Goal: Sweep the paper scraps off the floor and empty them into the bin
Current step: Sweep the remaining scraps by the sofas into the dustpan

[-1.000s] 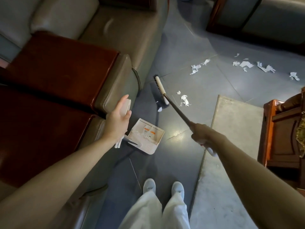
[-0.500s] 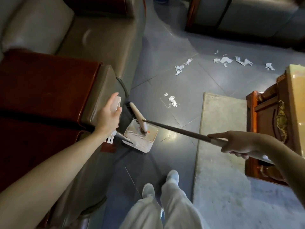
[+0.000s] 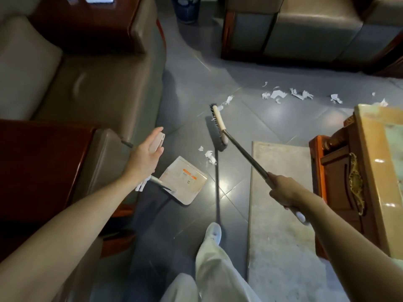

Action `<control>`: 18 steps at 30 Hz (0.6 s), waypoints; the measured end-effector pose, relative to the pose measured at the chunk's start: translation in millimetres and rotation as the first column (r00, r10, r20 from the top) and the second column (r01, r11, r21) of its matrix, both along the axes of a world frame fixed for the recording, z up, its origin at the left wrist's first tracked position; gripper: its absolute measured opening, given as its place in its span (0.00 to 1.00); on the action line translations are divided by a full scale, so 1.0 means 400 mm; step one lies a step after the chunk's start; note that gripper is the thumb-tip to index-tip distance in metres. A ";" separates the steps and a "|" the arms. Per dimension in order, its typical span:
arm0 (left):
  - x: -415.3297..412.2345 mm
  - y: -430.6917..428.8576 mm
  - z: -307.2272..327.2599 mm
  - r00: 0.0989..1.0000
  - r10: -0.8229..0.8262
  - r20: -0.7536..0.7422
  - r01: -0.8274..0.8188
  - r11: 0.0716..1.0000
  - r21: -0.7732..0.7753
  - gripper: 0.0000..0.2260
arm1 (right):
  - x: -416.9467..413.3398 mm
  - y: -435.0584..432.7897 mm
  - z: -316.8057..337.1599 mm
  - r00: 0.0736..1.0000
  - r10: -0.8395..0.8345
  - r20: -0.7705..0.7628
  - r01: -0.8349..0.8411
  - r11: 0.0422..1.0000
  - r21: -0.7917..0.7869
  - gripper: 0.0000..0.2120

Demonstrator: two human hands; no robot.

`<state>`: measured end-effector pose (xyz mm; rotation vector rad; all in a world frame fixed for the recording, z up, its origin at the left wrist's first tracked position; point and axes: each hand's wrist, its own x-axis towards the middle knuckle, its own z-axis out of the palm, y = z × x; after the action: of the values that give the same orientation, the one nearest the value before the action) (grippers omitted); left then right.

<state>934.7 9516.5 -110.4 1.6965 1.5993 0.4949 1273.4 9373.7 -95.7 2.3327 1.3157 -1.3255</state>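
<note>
Two hands share a sweep I judge about midway: the left hand (image 3: 145, 159) loosely clasps the upright handle of the dustpan (image 3: 185, 182), whose pan lies on the floor (image 3: 196, 83) beside the sofa (image 3: 98, 83). Just right of the pan's lip lie a few paper scraps (image 3: 209, 156), white, torn and crumpled, with the broom (image 3: 219, 125) head beyond them, so next comes a short pull toward the pan. The right hand (image 3: 285, 190) is wrapped firmly round the broom shaft, and more scraps lie scattered further off, toward the cabinet (image 3: 340, 171).
</note>
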 end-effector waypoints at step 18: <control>0.044 0.120 -0.027 0.999 0.047 0.019 -0.049 0.996 0.068 0.20 | 0.030 0.065 0.087 0.955 0.101 -0.278 -0.175 0.951 -0.254 0.29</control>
<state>952.5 9564.4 -121.1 1.7034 1.6310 0.5930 1285.5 9399.7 -61.1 1.8949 1.2395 -1.6926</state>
